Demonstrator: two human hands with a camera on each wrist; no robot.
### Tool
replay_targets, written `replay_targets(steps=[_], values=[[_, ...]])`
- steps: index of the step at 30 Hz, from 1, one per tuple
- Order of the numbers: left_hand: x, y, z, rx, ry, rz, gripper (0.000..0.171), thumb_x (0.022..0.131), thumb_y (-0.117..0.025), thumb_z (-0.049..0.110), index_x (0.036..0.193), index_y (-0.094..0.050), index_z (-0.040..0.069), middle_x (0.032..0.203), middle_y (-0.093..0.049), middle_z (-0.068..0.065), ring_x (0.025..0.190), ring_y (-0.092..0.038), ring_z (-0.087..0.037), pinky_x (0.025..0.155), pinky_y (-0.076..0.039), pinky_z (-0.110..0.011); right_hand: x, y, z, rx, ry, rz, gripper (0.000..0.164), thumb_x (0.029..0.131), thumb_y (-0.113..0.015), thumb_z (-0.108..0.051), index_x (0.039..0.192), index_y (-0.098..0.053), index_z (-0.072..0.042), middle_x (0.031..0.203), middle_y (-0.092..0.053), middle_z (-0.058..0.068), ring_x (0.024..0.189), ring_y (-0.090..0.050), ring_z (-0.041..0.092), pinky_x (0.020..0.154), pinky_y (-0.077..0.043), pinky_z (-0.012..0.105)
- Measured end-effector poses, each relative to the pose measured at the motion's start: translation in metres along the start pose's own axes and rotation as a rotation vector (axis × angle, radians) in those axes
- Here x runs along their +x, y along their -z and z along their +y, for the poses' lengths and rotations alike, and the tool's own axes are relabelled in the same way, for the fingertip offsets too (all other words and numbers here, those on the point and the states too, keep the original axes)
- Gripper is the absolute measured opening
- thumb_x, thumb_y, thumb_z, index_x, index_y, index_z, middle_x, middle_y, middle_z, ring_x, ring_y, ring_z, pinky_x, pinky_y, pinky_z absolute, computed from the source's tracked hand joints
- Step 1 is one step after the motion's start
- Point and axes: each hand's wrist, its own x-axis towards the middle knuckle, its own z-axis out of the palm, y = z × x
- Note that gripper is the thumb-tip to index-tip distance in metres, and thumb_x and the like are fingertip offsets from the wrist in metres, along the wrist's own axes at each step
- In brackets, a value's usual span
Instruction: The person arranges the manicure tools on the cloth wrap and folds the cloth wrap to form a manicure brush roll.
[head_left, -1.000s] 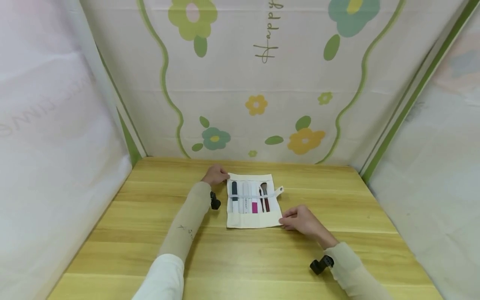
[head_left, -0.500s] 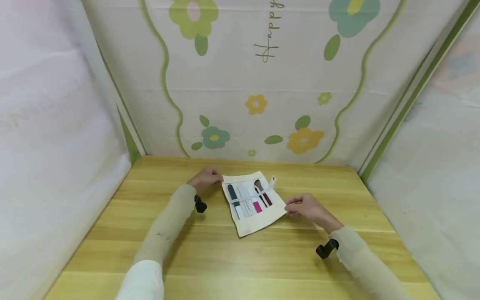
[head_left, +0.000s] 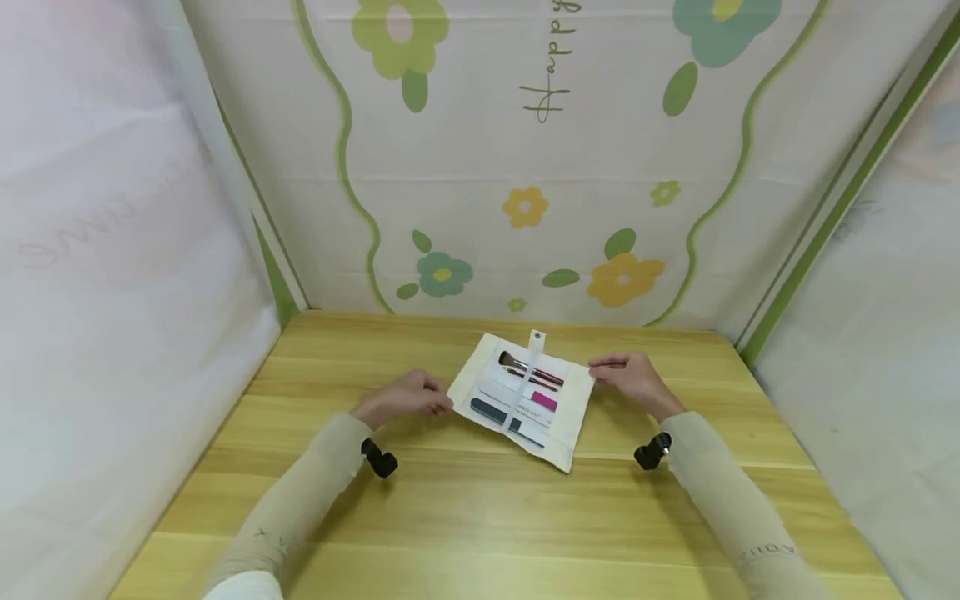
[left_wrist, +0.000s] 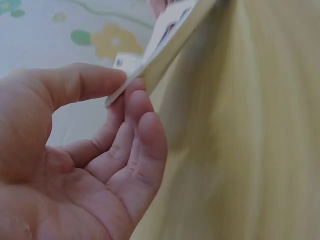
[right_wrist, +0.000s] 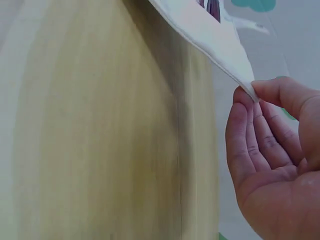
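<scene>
A cream fabric brush roll lies unrolled between my hands, turned at an angle. An elastic band across it holds a makeup brush with a dark red handle, a thinner brush, a dark-ended flat file and a white piece with a magenta end. Its snap tab points to the back. My left hand pinches the left corner between thumb and fingers, plain in the left wrist view. My right hand pinches the far right corner; in the right wrist view that edge is lifted above the table.
The wooden table extends around the roll. A flower-printed cloth wall rises at its back edge, and white cloth walls stand at left and right. A black wrist camera is strapped to each forearm.
Both hands have turned the brush roll counterclockwise, so its tab swings from the right side to the back. My left hand has come nearer and my right hand has gone farther back.
</scene>
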Motion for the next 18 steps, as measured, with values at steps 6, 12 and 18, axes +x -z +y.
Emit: replay_targets(steps=[6, 12, 18], values=[[-0.015, -0.028, -0.004, -0.011, -0.036, -0.102, 0.028, 0.097, -0.076, 0.022, 0.099, -0.075, -0.007, 0.096, -0.078, -0.015, 0.081, -0.071, -0.017, 0.079, -0.062, -0.033, 0.017, -0.006, 0.001, 0.063, 0.019, 0.026, 0.047, 0.101, -0.074, -0.025, 0.138, -0.066, 0.001, 0.139, -0.068, 0.02, 0.118, -0.073, 0.023, 0.106, -0.056, 0.046], [-0.02, -0.047, -0.005, -0.046, -0.038, -0.134, 0.021, 0.096, -0.077, 0.015, 0.091, -0.076, -0.005, 0.087, -0.077, -0.013, 0.072, -0.068, -0.014, 0.07, -0.059, -0.027, 0.027, -0.014, 0.005, 0.097, 0.036, 0.042, 0.044, 0.1, -0.075, -0.02, 0.136, -0.066, 0.005, 0.138, -0.068, 0.022, 0.111, -0.073, 0.017, 0.104, -0.058, 0.04], [-0.025, -0.054, -0.008, -0.046, -0.003, -0.116, 0.02, 0.096, -0.077, 0.016, 0.089, -0.076, -0.004, 0.084, -0.077, -0.01, 0.07, -0.066, -0.015, 0.067, -0.057, -0.025, 0.027, -0.021, 0.003, 0.017, 0.056, 0.069, 0.041, 0.1, -0.075, -0.019, 0.132, -0.069, 0.004, 0.133, -0.071, 0.022, 0.112, -0.072, 0.02, 0.098, -0.06, 0.035]])
